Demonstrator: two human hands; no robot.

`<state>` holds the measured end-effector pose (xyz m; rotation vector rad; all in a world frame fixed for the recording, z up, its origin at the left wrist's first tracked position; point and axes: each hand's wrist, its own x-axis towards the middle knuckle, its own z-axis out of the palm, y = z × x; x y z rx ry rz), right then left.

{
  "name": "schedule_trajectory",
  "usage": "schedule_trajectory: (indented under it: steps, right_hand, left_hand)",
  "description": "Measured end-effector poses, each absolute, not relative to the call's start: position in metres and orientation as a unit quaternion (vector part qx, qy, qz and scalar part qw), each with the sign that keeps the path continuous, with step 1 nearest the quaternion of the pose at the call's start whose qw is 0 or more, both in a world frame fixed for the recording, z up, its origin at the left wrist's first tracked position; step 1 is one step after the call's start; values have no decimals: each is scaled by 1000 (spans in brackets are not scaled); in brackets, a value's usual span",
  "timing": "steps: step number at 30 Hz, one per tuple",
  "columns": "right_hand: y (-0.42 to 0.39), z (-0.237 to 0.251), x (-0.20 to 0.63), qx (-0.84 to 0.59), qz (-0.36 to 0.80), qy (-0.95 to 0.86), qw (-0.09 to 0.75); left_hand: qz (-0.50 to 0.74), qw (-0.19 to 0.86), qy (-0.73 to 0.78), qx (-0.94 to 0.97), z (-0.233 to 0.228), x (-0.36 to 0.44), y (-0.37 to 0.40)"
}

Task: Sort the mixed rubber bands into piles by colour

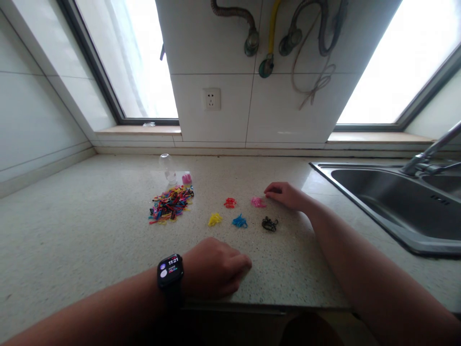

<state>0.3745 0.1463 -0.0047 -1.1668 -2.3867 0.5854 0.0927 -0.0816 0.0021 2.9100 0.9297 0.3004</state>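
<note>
A mixed heap of coloured rubber bands (170, 203) lies on the speckled countertop (90, 230). Right of it sit small sorted piles: red (230, 203), pink (258, 202), yellow (215, 219), blue (239, 221) and black (270, 224). My right hand (286, 195) rests on the counter with its fingertips touching the pink pile; whether it pinches a band is unclear. My left hand (216, 265), with a smartwatch on the wrist, lies curled near the counter's front edge, holding nothing I can see.
A small clear bottle (167, 168) and a pink cap-like object (186, 179) lie behind the heap. A steel sink (396, 202) with a faucet (428, 154) is at the right. A wall socket (212, 99) and hanging hoses are on the tiled wall.
</note>
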Motion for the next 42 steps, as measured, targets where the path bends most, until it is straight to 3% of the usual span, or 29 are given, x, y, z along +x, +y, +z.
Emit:
schedule_trajectory:
  steps: [26, 31, 34, 38, 42]
  right_hand:
    - [151, -9, 375, -416, 223, -860, 192]
    - [149, -7, 374, -418, 226, -860, 188]
    - [149, -7, 373, -419, 223, -861, 184]
    - [150, -8, 374, -420, 229, -859, 182]
    - [152, -11, 375, -422, 231, -858, 181]
  left_hand:
    - [110, -17, 281, 953, 14, 82, -72]
    - [180, 1, 366, 913, 38, 51, -49]
    - [209, -41, 466, 859, 46, 16, -29]
    - [223, -87, 592, 770, 38, -45, 0]
    - [219, -51, 626, 746, 18, -98, 19]
